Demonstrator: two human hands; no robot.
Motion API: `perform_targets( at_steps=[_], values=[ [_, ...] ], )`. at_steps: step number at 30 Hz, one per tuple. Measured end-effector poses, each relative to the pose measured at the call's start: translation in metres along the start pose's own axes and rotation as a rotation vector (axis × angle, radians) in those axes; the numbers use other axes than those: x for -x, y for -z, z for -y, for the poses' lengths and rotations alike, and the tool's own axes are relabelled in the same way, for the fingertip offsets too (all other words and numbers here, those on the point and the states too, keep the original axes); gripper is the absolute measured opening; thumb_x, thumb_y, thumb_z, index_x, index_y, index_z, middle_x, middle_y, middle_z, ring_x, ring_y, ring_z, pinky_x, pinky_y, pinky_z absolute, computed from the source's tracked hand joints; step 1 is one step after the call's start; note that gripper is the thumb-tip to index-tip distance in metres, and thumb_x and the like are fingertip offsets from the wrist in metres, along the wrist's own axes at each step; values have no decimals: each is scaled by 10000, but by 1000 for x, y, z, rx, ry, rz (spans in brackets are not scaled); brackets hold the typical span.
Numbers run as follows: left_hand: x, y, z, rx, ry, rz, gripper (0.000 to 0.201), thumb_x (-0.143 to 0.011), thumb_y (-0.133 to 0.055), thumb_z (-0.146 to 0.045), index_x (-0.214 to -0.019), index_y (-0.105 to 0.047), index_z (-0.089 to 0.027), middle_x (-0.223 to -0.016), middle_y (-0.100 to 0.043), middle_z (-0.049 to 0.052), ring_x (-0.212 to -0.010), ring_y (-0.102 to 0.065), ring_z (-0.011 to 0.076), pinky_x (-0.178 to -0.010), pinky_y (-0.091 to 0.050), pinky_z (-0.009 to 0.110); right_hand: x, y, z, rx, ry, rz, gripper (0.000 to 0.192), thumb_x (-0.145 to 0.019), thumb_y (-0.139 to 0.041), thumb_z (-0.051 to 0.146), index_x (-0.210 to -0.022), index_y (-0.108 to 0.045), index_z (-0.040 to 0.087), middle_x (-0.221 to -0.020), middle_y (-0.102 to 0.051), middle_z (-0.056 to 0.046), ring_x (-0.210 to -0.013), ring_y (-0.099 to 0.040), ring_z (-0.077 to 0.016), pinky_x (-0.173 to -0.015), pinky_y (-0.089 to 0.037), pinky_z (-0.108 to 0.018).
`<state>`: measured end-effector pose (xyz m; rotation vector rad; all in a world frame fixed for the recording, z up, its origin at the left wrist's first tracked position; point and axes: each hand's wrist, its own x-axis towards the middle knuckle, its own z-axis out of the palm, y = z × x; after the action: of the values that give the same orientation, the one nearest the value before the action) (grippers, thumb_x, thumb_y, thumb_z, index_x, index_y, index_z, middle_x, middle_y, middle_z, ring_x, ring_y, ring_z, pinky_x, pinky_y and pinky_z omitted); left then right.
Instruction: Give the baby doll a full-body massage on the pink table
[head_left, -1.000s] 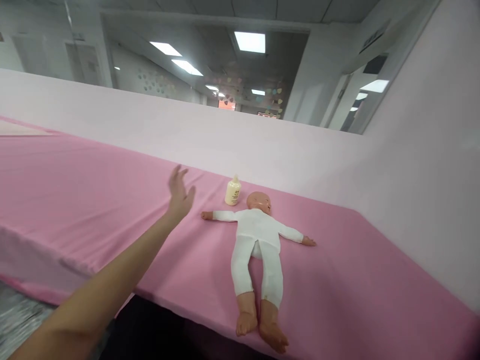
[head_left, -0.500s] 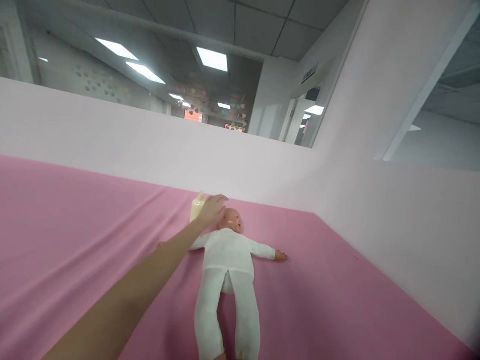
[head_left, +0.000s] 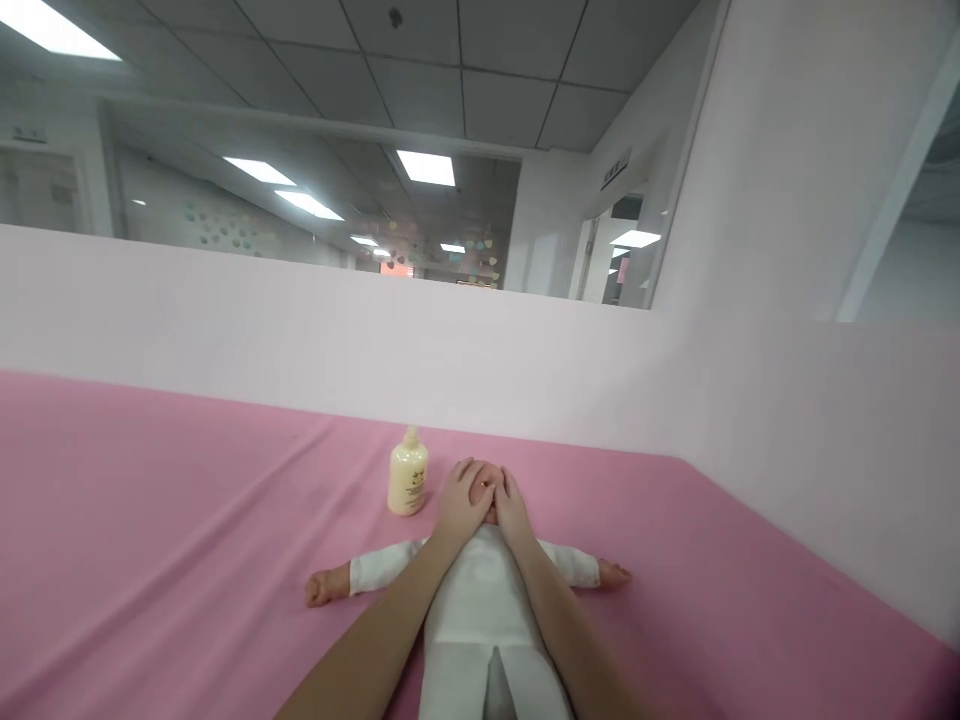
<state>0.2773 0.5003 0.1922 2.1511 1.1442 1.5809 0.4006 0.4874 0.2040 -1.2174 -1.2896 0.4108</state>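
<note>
A baby doll (head_left: 484,590) in white clothes lies on its back, arms stretched out to both sides. My left hand (head_left: 460,502) lies over the left side of the doll's head, fingers extended. On the opposite side of the head rests my right hand (head_left: 513,508), its fingers also stretched out and pointing away from me. Both thumbs meet or nearly meet across the face. Part of the doll's head (head_left: 489,470) shows between the hands; much of the face is covered. A cream-coloured pump bottle (head_left: 408,478) stands upright to the left of the head.
A pink sheet (head_left: 187,520) with several creases covers the surface under the doll. White walls (head_left: 300,330) rise behind it and at the right. Above the back wall are glass panes (head_left: 420,220) with ceiling lights showing.
My right hand has come into view and onto the doll's head. The left hand has moved from beside the bottle onto the head. The doll appears lower in view.
</note>
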Motion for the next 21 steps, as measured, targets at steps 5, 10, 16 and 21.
perform_targets(
  at_steps=[5, 10, 16, 21],
  values=[
    [6, 2, 26, 215, 71, -18, 439, -951, -473, -364, -1350, -585, -219, -1447, -522, 119, -1365, -473, 252, -1158, -376, 435, 11, -8, -14, 8, 59, 228, 644, -902, -477, 582, -1440, -507, 229, -1539, -451, -78, -1466, -347, -237, -1217, -249, -431],
    [6, 5, 30, 259, 77, -10, 423, -988, -418, -377, -1334, -613, -232, -1466, -512, 93, -1392, -442, 236, -1183, -344, 420, 13, -2, -12, 37, 107, 315, 661, -929, -417, 637, -1460, -491, 250, -1617, -318, -54, -1528, -204, -224, -1244, -178, -428],
    [6, 5, 26, 224, 3, 6, 395, -991, -404, -355, -1246, -678, -229, -1416, -555, 86, -1344, -481, 235, -1182, -343, 421, 18, -2, -22, -10, -8, 265, 811, -910, -466, 639, -1559, -289, 186, -1629, -280, -74, -1519, -242, -235, -1244, -186, -429],
    [8, 5, 24, 203, 92, -9, 514, -888, -605, -403, -1369, -581, -224, -1467, -505, 102, -1366, -457, 270, -1184, -335, 444, 25, -1, -23, -4, -180, 215, 917, -885, -479, 678, -1584, -190, 161, -1619, -296, -88, -1507, -275, -250, -1240, -212, -420]
  ],
)
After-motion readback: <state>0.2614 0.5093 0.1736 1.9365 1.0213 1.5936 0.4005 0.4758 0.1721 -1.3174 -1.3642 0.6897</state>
